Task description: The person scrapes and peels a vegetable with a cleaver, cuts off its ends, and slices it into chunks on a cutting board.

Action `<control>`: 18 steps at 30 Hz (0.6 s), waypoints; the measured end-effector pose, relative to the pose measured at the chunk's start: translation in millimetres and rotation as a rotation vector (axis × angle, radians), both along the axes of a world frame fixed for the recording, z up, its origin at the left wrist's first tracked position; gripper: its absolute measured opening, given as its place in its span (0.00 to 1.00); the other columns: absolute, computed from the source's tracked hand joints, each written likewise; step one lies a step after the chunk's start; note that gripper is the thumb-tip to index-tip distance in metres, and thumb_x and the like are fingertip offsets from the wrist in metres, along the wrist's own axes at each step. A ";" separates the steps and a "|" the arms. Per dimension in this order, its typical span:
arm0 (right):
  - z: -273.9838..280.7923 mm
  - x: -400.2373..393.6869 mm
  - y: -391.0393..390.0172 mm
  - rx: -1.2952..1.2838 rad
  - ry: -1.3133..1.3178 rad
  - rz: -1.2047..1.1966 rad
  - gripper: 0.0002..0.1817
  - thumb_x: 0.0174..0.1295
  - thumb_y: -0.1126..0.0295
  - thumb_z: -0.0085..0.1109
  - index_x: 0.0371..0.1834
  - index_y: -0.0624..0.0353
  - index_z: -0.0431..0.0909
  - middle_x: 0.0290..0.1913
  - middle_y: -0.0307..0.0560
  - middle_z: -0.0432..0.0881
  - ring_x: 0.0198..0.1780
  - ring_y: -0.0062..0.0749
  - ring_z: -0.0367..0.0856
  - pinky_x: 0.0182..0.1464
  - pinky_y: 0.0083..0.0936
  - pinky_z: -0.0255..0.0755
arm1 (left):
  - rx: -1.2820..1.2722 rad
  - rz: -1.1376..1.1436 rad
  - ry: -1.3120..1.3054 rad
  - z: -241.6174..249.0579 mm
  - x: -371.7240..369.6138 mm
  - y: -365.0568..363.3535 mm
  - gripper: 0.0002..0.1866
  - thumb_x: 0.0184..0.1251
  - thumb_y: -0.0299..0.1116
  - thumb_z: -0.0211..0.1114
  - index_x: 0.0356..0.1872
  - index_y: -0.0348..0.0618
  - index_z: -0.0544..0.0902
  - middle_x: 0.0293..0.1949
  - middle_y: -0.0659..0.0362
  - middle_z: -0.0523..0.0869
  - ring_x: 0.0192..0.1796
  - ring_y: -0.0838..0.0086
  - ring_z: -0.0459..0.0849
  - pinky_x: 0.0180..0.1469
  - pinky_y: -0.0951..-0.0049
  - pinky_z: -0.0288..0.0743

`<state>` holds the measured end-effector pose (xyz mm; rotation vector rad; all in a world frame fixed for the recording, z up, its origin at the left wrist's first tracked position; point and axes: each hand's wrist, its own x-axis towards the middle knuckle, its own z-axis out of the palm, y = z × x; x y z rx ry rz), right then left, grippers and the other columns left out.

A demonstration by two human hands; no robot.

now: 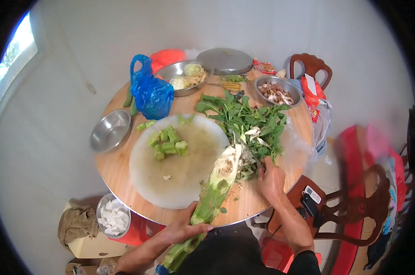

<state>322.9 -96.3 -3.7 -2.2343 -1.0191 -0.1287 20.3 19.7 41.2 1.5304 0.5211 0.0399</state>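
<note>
My left hand (187,228) is wrapped round a long, thick green vegetable stalk (211,195), which slants up from the table's front edge. The stalk's upper end is peeled to pale flesh with a brown, pitted patch. My right hand (270,181) is closed on what looks like a knife (246,152); its blade lies beside the peeled end, partly lost among leaves and peelings. Leafy greens (248,117) are heaped just beyond. Left of the stalk, a round white cutting board (193,146) carries several cut green stalk chunks (169,147) and a small pale scrap.
Around the round wooden table (118,167) stand a blue plastic bag (152,94), a metal bowl (111,130), a basin of pale vegetables (182,91), a bowl of sliced food (277,103) and a metal lid (225,61). A wooden chair (349,206) is at right; a bowl of white pieces (113,217) sits lower left.
</note>
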 end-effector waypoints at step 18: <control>-2.3 -12.6 8.6 0.064 -0.339 0.140 0.18 0.50 0.80 0.68 0.46 0.59 0.78 0.24 0.50 0.83 0.23 0.45 0.84 0.25 0.40 0.75 | -0.195 0.057 0.152 -4.9 -7.8 -11.9 0.48 0.67 0.41 0.79 0.78 0.29 0.59 0.66 0.49 0.76 0.68 0.67 0.75 0.71 0.65 0.70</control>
